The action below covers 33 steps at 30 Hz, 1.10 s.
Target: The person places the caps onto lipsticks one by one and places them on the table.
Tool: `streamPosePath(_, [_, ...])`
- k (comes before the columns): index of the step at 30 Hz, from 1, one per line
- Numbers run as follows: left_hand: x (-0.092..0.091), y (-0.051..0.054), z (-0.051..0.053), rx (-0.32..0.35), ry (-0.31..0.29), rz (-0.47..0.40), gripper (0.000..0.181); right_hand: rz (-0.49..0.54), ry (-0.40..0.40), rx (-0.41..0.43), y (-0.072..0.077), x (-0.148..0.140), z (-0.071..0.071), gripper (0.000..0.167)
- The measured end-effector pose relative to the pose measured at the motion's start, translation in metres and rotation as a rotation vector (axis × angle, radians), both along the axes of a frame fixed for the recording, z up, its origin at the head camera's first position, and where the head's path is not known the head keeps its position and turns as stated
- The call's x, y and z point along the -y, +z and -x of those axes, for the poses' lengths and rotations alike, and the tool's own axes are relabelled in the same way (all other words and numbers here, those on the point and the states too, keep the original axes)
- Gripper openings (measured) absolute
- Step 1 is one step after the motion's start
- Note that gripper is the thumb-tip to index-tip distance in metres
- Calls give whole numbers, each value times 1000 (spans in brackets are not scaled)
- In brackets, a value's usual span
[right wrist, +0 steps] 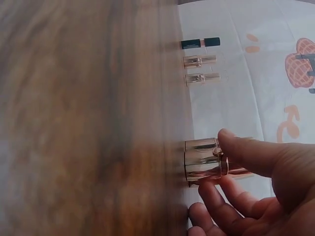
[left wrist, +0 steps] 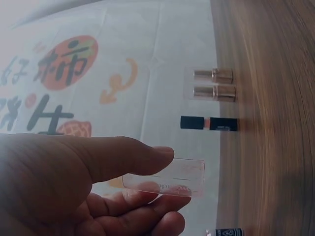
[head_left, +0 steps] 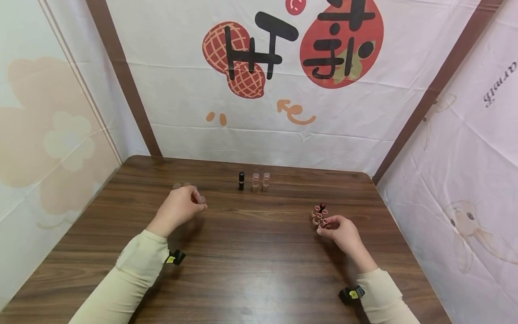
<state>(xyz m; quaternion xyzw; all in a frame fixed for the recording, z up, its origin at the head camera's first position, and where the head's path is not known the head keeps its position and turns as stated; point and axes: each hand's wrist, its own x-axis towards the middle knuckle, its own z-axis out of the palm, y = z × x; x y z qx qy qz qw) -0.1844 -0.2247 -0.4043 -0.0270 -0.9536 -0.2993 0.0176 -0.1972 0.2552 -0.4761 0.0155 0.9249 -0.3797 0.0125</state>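
My left hand (head_left: 176, 208) is over the left part of the table, pinching a clear plastic lipstick cap (left wrist: 191, 174) between thumb and fingers. Other small caps (head_left: 176, 186) stand just behind that hand, partly hidden by it. On the right, uncapped lipsticks (head_left: 319, 216) with gold tubes stand in a tight cluster, a dark one at its back. My right hand (head_left: 345, 232) pinches a gold lipstick (right wrist: 204, 172) at the cluster's near right side; whether its base touches the table I cannot tell.
At the back middle stand a black capped lipstick (head_left: 241, 181) and two gold lipsticks (head_left: 256, 182) under clear caps, all upright in a row. A printed cloth (head_left: 182, 90) hangs behind the brown wooden table (head_left: 251, 252), with more cloth along both sides.
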Motion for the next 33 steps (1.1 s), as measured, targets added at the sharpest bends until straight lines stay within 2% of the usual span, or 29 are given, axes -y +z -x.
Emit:
streamPosePath(8, [-4,-1,-3,-16,-9,-12,24,-33,-17,4,-5,4,3,43])
streamPosePath(12, [-5,1,-3,-53,-29,-8,23,-72,-14,-4,-8,4,4,45])
streamPosePath(17, [-7,3,-1,-108,-76,-32,21,-73,-21,-12,-5,2,1,40])
streamPosePath(21, [-10,5,1,-159,-121,-77,18,-83,-45,-33,3,-3,-3,35])
streamPosePath(26, [-15,8,1,-199,-166,-163,17,-65,-68,-84,21,-9,-5,31])
streamPosePath(33, [-19,13,-4,-222,-170,-205,20,-35,-87,-159,49,-4,-2,34])
